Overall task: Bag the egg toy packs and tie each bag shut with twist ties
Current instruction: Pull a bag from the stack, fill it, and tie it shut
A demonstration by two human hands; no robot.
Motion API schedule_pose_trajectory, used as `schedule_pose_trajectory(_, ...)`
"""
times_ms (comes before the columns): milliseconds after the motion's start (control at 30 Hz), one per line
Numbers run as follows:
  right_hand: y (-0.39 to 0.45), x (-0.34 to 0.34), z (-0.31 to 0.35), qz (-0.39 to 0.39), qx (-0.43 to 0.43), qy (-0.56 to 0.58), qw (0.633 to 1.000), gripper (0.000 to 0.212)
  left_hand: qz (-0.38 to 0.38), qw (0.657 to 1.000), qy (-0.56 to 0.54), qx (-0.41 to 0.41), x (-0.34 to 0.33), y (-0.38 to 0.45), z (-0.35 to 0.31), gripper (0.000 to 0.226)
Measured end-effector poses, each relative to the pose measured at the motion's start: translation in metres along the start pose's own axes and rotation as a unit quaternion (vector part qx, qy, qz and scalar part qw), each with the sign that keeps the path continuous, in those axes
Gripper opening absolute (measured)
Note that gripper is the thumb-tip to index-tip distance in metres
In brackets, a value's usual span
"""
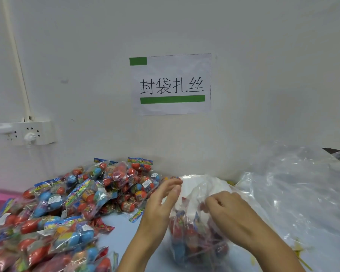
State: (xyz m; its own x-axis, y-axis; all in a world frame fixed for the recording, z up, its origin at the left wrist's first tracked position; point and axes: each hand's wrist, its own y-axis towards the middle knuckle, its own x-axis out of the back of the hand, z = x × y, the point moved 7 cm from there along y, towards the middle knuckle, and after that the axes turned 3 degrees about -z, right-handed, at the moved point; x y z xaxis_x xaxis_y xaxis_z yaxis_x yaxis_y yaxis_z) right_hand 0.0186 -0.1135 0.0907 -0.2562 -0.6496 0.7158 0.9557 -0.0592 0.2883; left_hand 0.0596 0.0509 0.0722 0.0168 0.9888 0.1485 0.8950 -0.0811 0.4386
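You are working the mouth of a clear plastic bag [199, 228] that is standing on the desk [124, 230] right in front of you, already loaded with egg toy packs; red and blue eggs are showing through its lower half. Your right hand [227, 208] is curling its grip around the loose film at the bag's top, probably gathering it into a neck so a tie can go round it. Your left hand [162, 199] is holding up beside the bag's upper edge with fingers nearly straight, thumb and fingertips close to the film; whether they are actually pinching it I cannot tell, as motion blur is hiding the contact. No twist tie is clearly showing in either hand. The heap of unbagged egg toy packs [71, 209] is lying to your left, within easy reach for the next fill. A pile of empty clear bags [298, 185] is sitting to your right, against the wall.
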Motion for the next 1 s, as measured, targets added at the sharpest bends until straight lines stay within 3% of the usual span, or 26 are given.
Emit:
schedule_pose_trajectory(100,-0.004,-0.011,0.015,0.066,0.045,0.041,0.996,0.033,0.037,0.999,-0.013,-0.028,-0.012,-0.003,-0.011,0.049)
schedule_pose_trajectory(167,-0.007,-0.017,0.018,0.085,0.057,0.046,0.994,0.037,0.014,0.999,0.015,-0.049,-0.014,-0.005,-0.016,0.03)
schedule_pose_trajectory(233,-0.004,-0.014,0.012,0.053,0.054,0.018,0.997,0.04,-0.028,0.997,0.014,-0.067,-0.007,-0.004,-0.02,0.012)
schedule_pose_trajectory(433,0.003,0.02,-0.006,-0.105,-0.005,-0.088,0.991,0.037,-0.101,0.989,-0.071,-0.087,0.01,-0.005,-0.029,0.018)
schedule_pose_trajectory(533,0.001,0.013,-0.006,-0.064,0.001,-0.145,0.987,0.042,-0.093,0.992,-0.019,-0.085,0.002,-0.008,-0.031,0.024)
schedule_pose_trajectory(667,0.0,-0.001,-0.007,0.003,-0.001,-0.147,0.989,0.041,-0.009,0.991,0.032,-0.129,-0.015,-0.014,-0.044,0.04)
schedule_pose_trajectory(867,-0.001,-0.002,-0.007,0.025,-0.012,-0.195,0.981,0.034,0.046,0.952,0.252,-0.166,-0.026,-0.015,-0.027,0.005)
schedule_pose_trajectory(1000,-0.003,0.002,-0.011,0.009,-0.057,-0.256,0.965,0.035,0.013,0.955,0.212,-0.207,-0.023,-0.014,-0.034,0.014)
